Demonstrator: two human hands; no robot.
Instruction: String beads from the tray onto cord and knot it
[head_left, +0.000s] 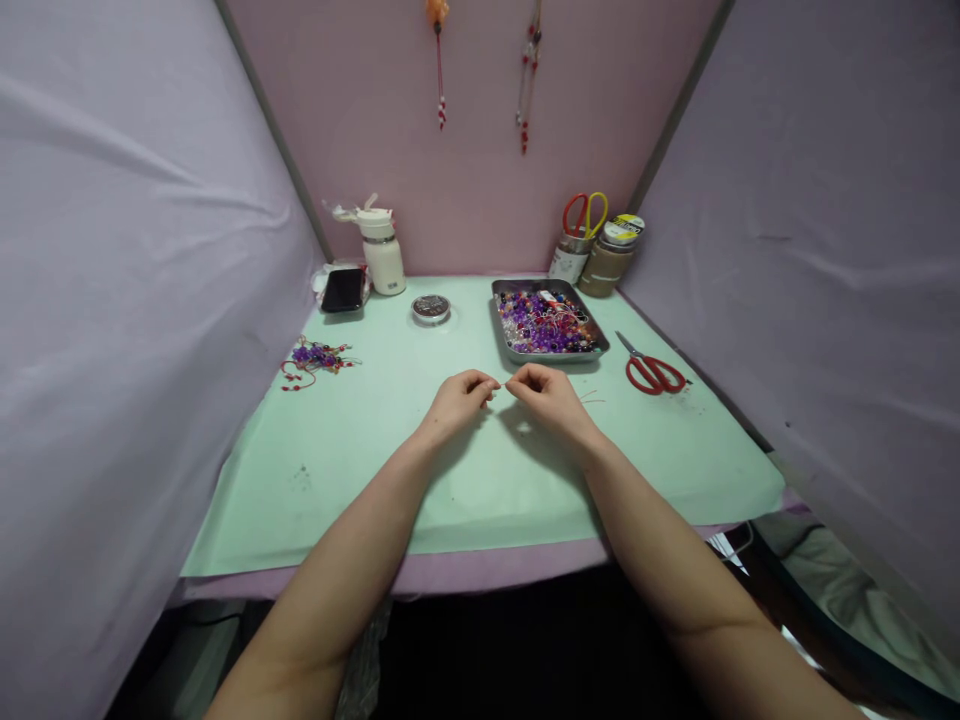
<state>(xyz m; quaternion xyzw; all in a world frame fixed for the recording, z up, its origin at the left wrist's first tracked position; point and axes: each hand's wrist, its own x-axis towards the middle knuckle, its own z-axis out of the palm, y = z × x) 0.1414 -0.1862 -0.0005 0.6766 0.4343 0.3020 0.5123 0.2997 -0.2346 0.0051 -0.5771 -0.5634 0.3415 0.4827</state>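
Two bare hands, the left hand [461,400] and the right hand [551,400], are seen with slim fingers; the nails are too small to be made out. Both forearms are left uncovered, the left forearm [375,520] and the right forearm [660,540] being broadened smoothly from narrow wrists toward the elbows. A soft crease is shown at the inner bend of each arm. The left wrist is marked by one tiny spot. Between the arms, a plain black area [517,650] is seen; whether clothing or shadow is shown there cannot be told.
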